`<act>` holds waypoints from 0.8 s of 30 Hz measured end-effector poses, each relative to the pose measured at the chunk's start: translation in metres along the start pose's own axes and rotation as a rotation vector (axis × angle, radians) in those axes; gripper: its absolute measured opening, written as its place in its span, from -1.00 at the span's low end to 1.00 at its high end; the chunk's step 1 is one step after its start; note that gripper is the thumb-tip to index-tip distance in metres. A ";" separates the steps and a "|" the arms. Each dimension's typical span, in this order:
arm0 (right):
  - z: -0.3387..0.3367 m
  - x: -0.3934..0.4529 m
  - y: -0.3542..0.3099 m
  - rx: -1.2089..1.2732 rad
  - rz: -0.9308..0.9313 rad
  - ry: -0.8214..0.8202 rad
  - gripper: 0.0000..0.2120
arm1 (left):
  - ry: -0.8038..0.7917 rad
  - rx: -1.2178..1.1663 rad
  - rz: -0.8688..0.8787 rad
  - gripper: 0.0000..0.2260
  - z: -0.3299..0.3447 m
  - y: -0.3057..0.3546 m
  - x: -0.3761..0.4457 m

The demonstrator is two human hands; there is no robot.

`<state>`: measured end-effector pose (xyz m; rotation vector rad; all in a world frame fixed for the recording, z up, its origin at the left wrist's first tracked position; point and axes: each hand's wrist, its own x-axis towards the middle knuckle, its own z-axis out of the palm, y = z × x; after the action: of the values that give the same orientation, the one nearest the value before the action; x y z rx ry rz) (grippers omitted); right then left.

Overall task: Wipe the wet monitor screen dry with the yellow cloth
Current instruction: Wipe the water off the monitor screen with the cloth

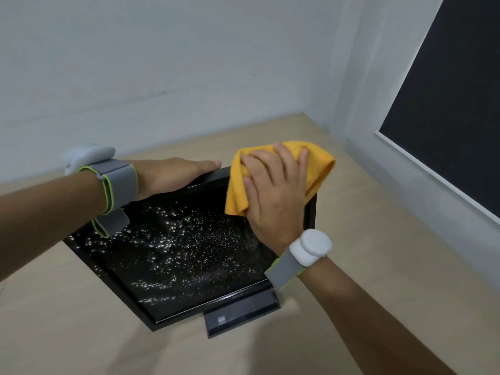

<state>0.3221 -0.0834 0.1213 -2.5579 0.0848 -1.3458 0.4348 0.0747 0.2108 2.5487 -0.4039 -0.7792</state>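
Right hand (pixel 273 196) flat, fingers spread, pressing cloth (pixel 319 169) on the droplet-covered monitor (pixel 176 253); left hand (pixel 167 174) lies flat, steadying its top edge.

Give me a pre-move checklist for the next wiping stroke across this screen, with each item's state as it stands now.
1. Cloth under the right hand, pressed flat at the monitor's far right corner: ok.
2. Left hand steadying the monitor's far edge: ok.
3. Screen dry: not ok, droplets cover most of it.
4. Stroke path toward the near left corner free of objects: ok; only the left wrist strap hangs over the far left part.
5. Monitor resting stably on the table: cannot tell, its underside is hidden.
6. Cloth dry enough to absorb: cannot tell.
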 end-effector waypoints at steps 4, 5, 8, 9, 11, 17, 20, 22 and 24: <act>-0.001 0.005 -0.016 -0.020 -0.152 -0.039 -0.69 | 0.071 0.025 0.010 -0.47 -0.002 -0.006 0.004; -0.004 0.006 -0.010 -0.030 -0.199 -0.056 -0.69 | 0.070 0.026 0.012 -0.48 -0.001 -0.007 0.004; -0.014 0.013 0.021 -0.057 -0.223 -0.081 -0.68 | 0.088 -0.020 0.001 -0.48 -0.002 -0.009 0.006; -0.018 0.014 0.032 -0.072 -0.196 -0.083 -0.68 | 0.083 -0.041 0.002 -0.48 -0.002 -0.009 0.007; -0.021 0.012 0.043 -0.101 -0.134 -0.078 -0.68 | 0.074 -0.084 0.009 -0.55 -0.003 -0.008 0.006; -0.008 0.007 -0.009 0.016 -0.050 -0.057 -0.72 | 0.010 -0.393 -0.067 -0.56 -0.007 0.000 0.003; 0.004 0.005 -0.050 0.125 -0.107 -0.067 -0.74 | -0.002 -0.430 -0.040 -0.49 -0.009 0.001 0.000; 0.009 0.006 -0.063 0.145 -0.158 -0.078 -0.74 | -0.025 -0.466 -0.030 -0.45 -0.017 -0.001 -0.003; 0.009 0.009 -0.052 0.090 -0.229 -0.107 -0.73 | -0.040 -0.477 -0.035 -0.47 -0.028 -0.008 -0.007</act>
<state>0.3311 -0.0328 0.1363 -2.6193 -0.2901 -1.2516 0.4470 0.0936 0.2304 2.1014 -0.1588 -0.8264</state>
